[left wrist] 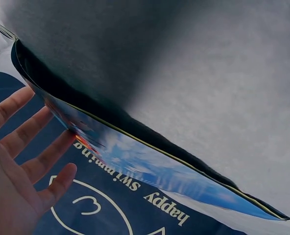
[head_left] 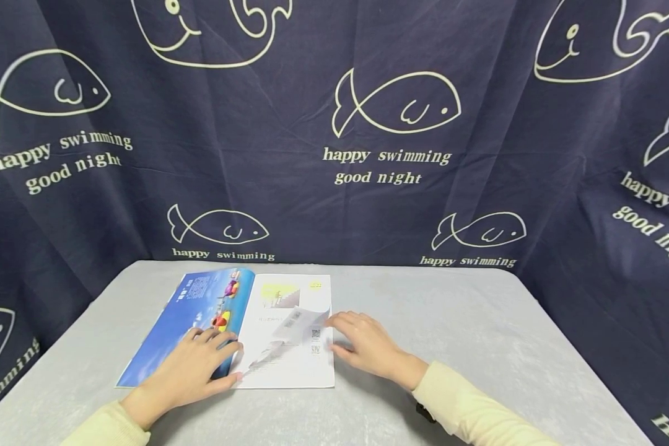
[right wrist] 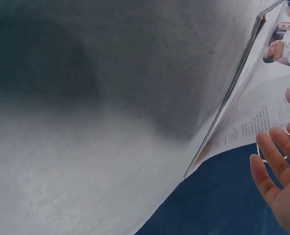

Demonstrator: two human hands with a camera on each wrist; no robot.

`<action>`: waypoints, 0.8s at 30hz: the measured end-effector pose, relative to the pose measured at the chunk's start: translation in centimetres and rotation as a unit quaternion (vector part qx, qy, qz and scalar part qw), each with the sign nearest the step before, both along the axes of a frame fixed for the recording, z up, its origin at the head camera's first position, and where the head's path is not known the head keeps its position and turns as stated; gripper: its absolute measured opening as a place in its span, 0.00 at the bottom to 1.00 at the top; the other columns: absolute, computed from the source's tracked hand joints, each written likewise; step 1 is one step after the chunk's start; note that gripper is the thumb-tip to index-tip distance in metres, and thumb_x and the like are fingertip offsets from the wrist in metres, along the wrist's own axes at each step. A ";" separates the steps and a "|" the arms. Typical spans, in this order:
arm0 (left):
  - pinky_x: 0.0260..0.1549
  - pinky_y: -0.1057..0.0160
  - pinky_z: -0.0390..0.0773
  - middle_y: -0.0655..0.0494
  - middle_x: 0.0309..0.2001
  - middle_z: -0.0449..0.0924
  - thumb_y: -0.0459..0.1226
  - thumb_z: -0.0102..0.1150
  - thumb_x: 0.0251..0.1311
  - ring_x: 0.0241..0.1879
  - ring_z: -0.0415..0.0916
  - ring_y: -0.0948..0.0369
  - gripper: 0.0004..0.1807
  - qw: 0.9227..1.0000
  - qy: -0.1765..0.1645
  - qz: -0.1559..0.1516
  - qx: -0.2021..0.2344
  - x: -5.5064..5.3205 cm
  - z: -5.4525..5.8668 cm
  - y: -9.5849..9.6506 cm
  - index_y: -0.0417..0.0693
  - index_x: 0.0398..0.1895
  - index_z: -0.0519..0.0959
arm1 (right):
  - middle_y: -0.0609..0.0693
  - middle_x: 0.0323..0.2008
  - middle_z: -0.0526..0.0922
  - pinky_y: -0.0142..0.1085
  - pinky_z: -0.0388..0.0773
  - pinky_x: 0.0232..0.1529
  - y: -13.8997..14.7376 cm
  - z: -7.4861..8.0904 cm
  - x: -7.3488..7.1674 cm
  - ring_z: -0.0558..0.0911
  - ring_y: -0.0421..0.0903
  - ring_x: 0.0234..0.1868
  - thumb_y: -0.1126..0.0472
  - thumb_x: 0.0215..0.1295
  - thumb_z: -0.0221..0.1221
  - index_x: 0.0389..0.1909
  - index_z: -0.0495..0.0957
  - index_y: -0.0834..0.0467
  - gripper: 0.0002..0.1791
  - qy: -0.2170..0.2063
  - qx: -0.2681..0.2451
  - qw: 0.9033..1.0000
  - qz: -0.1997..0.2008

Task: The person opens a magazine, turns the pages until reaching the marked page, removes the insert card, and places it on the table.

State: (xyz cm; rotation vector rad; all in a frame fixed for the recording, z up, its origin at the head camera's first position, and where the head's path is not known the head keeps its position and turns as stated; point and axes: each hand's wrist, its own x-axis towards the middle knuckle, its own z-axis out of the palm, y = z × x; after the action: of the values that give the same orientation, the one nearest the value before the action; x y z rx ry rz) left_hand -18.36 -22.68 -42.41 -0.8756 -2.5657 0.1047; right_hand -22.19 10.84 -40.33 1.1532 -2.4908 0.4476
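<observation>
A magazine [head_left: 173, 337] lies spread on the table, its left page bright blue with colourful figures near the fold. My left hand [head_left: 197, 362] rests over the lower part of that page, fingers spread toward the fold. In the left wrist view, the left fingers [left wrist: 39, 169] lie against the blue page, which bows up from the table. On the white right side, one leaf [head_left: 292, 325] is lifted and curls over. My right hand [head_left: 370, 347] is at the outer edge, fingertips right by the raised leaf. The right wrist view shows the right fingers [right wrist: 275, 161] extended, thumb apart.
A grey table [head_left: 451, 322] carries the magazine on its left half. Dark blue cloth [head_left: 390, 217] printed with fish and lettering hangs behind and at both sides. A dark object [head_left: 425, 412] shows under the right sleeve.
</observation>
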 end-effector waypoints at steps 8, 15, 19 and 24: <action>0.40 0.48 0.70 0.61 0.44 0.78 0.61 0.54 0.49 0.44 0.75 0.56 0.24 1.000 -0.003 0.003 0.007 0.0 0.1 -0.2 0.60 0.44 0.77 | 0.45 0.44 0.81 0.39 0.75 0.47 -0.1 -0.5 0.1 0.79 0.42 0.47 0.54 0.53 0.62 0.45 0.76 0.53 0.18 -0.006 0.024 0.999 0.019; 0.42 0.46 0.71 0.60 0.46 0.77 0.61 0.54 0.49 0.45 0.75 0.55 0.27 1.000 -0.008 0.014 0.009 0.0 0.0 -0.4 0.59 0.48 0.76 | 0.44 0.45 0.80 0.37 0.73 0.48 -0.1 -0.7 0.4 0.77 0.42 0.48 0.50 0.55 0.60 0.47 0.75 0.53 0.19 -0.035 0.064 0.997 0.016; 0.43 0.45 0.71 0.59 0.48 0.76 0.61 0.55 0.49 0.46 0.75 0.55 0.29 1.000 -0.006 0.017 0.013 0.1 0.1 -0.4 0.58 0.51 0.74 | 0.44 0.45 0.79 0.36 0.73 0.47 -0.2 -0.7 0.6 0.77 0.41 0.46 0.49 0.54 0.60 0.47 0.75 0.52 0.20 -0.043 0.086 0.995 0.020; 0.44 0.47 0.70 0.55 0.50 0.75 0.60 0.57 0.47 0.48 0.73 0.53 0.33 1.000 0.008 0.013 0.023 0.1 0.3 -0.4 0.53 0.54 0.73 | 0.43 0.44 0.79 0.35 0.73 0.46 -0.2 -0.9 0.8 0.76 0.40 0.45 0.47 0.53 0.61 0.46 0.74 0.52 0.21 -0.049 0.103 0.993 0.026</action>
State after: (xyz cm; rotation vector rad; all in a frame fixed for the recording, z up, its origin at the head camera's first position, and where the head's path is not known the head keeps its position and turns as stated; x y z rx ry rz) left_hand -18.25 -23.11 -42.16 -0.8218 -2.5533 0.0589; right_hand -21.42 10.64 -41.21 1.3048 -2.6475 0.2698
